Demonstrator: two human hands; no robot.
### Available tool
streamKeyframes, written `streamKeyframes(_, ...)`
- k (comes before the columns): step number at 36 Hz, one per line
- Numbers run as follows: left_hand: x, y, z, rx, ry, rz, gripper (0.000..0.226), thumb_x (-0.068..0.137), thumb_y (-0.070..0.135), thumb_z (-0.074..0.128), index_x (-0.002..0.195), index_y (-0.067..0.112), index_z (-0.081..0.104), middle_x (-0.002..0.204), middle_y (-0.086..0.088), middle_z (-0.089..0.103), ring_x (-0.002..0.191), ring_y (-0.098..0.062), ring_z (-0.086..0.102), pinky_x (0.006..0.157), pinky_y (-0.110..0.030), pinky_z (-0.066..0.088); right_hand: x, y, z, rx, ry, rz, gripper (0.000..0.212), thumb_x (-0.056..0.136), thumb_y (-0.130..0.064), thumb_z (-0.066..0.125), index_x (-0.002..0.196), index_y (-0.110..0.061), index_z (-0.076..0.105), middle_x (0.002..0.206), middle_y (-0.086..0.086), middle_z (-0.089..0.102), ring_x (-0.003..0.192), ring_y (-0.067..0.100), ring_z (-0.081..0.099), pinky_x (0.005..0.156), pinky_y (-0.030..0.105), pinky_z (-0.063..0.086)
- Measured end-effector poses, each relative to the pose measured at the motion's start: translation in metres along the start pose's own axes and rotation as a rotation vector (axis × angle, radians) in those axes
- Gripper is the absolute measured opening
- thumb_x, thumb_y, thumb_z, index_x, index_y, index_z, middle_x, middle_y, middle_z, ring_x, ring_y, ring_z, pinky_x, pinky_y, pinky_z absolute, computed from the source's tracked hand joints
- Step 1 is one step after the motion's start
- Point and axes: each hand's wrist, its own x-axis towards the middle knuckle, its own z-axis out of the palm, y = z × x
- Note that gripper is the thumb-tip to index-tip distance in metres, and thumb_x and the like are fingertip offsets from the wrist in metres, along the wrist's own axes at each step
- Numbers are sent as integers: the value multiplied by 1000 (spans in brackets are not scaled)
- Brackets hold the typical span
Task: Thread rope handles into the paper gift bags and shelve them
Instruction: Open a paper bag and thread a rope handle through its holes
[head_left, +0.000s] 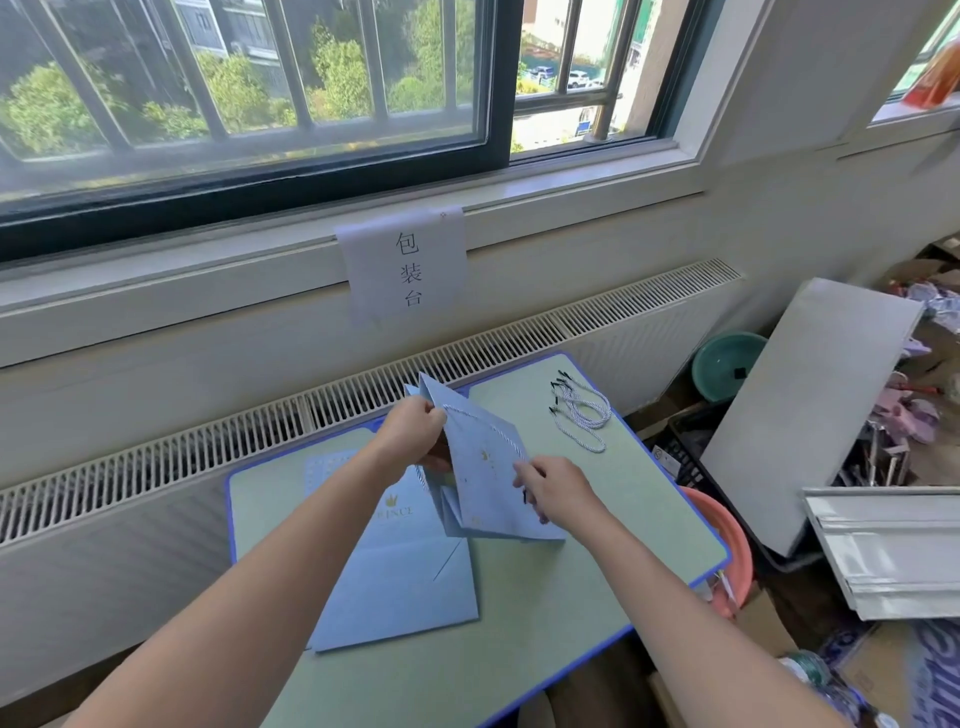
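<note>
A light blue paper gift bag (485, 467) stands tilted on the green table (571, 597), its mouth toward the window. A white rope handle runs across its near face. My left hand (413, 431) grips the bag's upper left edge. My right hand (553, 491) pinches the bag's right side, near one end of that rope. Flat blue bags (395, 587) lie stacked under and in front of the held one. A loose bundle of white rope handles (582, 410) with black tips lies at the table's far right corner.
A radiator grille (260, 431) runs along the wall behind the table, under a paper sign (408, 265). Right of the table stand a pink basin (727, 551), a teal basin (724, 364), a leaning white board (810, 410) and floor clutter.
</note>
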Motion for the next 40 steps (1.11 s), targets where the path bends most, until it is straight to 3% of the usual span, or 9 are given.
streamKeyframes(4,2,-2,-1,-76,-47,-9,19,94,1,45,96,-9,61,90,-25,71,72,-30,73,63,-38,61,-6,-18,2,318,-51,-46,15,95,-12,57,81,-7,55,72,10,61,52,18,59,54,28,52)
streamKeyframes(10,2,-4,-5,-73,-104,-18,21,92,-1,46,110,-3,57,93,-23,72,76,-31,73,65,-44,61,-11,-29,9,375,-109,-97,5,93,-5,56,90,-9,55,71,7,65,58,20,66,59,27,51)
streamKeyframes(19,2,-6,-5,-95,-91,-29,27,94,1,41,119,5,47,101,-23,69,77,-33,73,66,-49,61,-16,-30,20,267,-99,-156,10,89,-4,58,85,-12,63,75,2,69,65,15,71,63,26,53)
streamKeyframes(23,1,-5,-4,-94,-93,-12,26,93,0,40,117,4,50,100,-23,69,77,-34,73,67,-50,61,-16,-33,23,183,-32,-186,8,86,-7,62,82,-13,60,73,3,69,65,14,71,65,28,53)
streamKeyframes(27,-1,-2,-3,-88,-95,3,20,93,-1,40,104,7,54,98,-23,70,78,-34,73,71,-50,60,-17,-35,22,119,26,-210,4,86,-8,62,82,-10,62,69,-2,66,63,11,71,61,20,48)
streamKeyframes(35,1,5,0,-82,-98,2,26,92,-3,38,110,-2,56,94,-25,71,75,-34,73,69,-49,61,-19,-39,20,54,101,-261,10,85,-10,61,76,-13,62,62,-5,64,67,15,69,63,22,48)
streamKeyframes(40,-1,7,-1,-73,-80,1,25,92,-4,38,104,-6,60,92,-24,71,73,-33,73,65,-44,62,-23,-41,18,70,31,-274,13,85,-7,62,74,-15,64,64,-3,64,65,14,67,63,18,47)
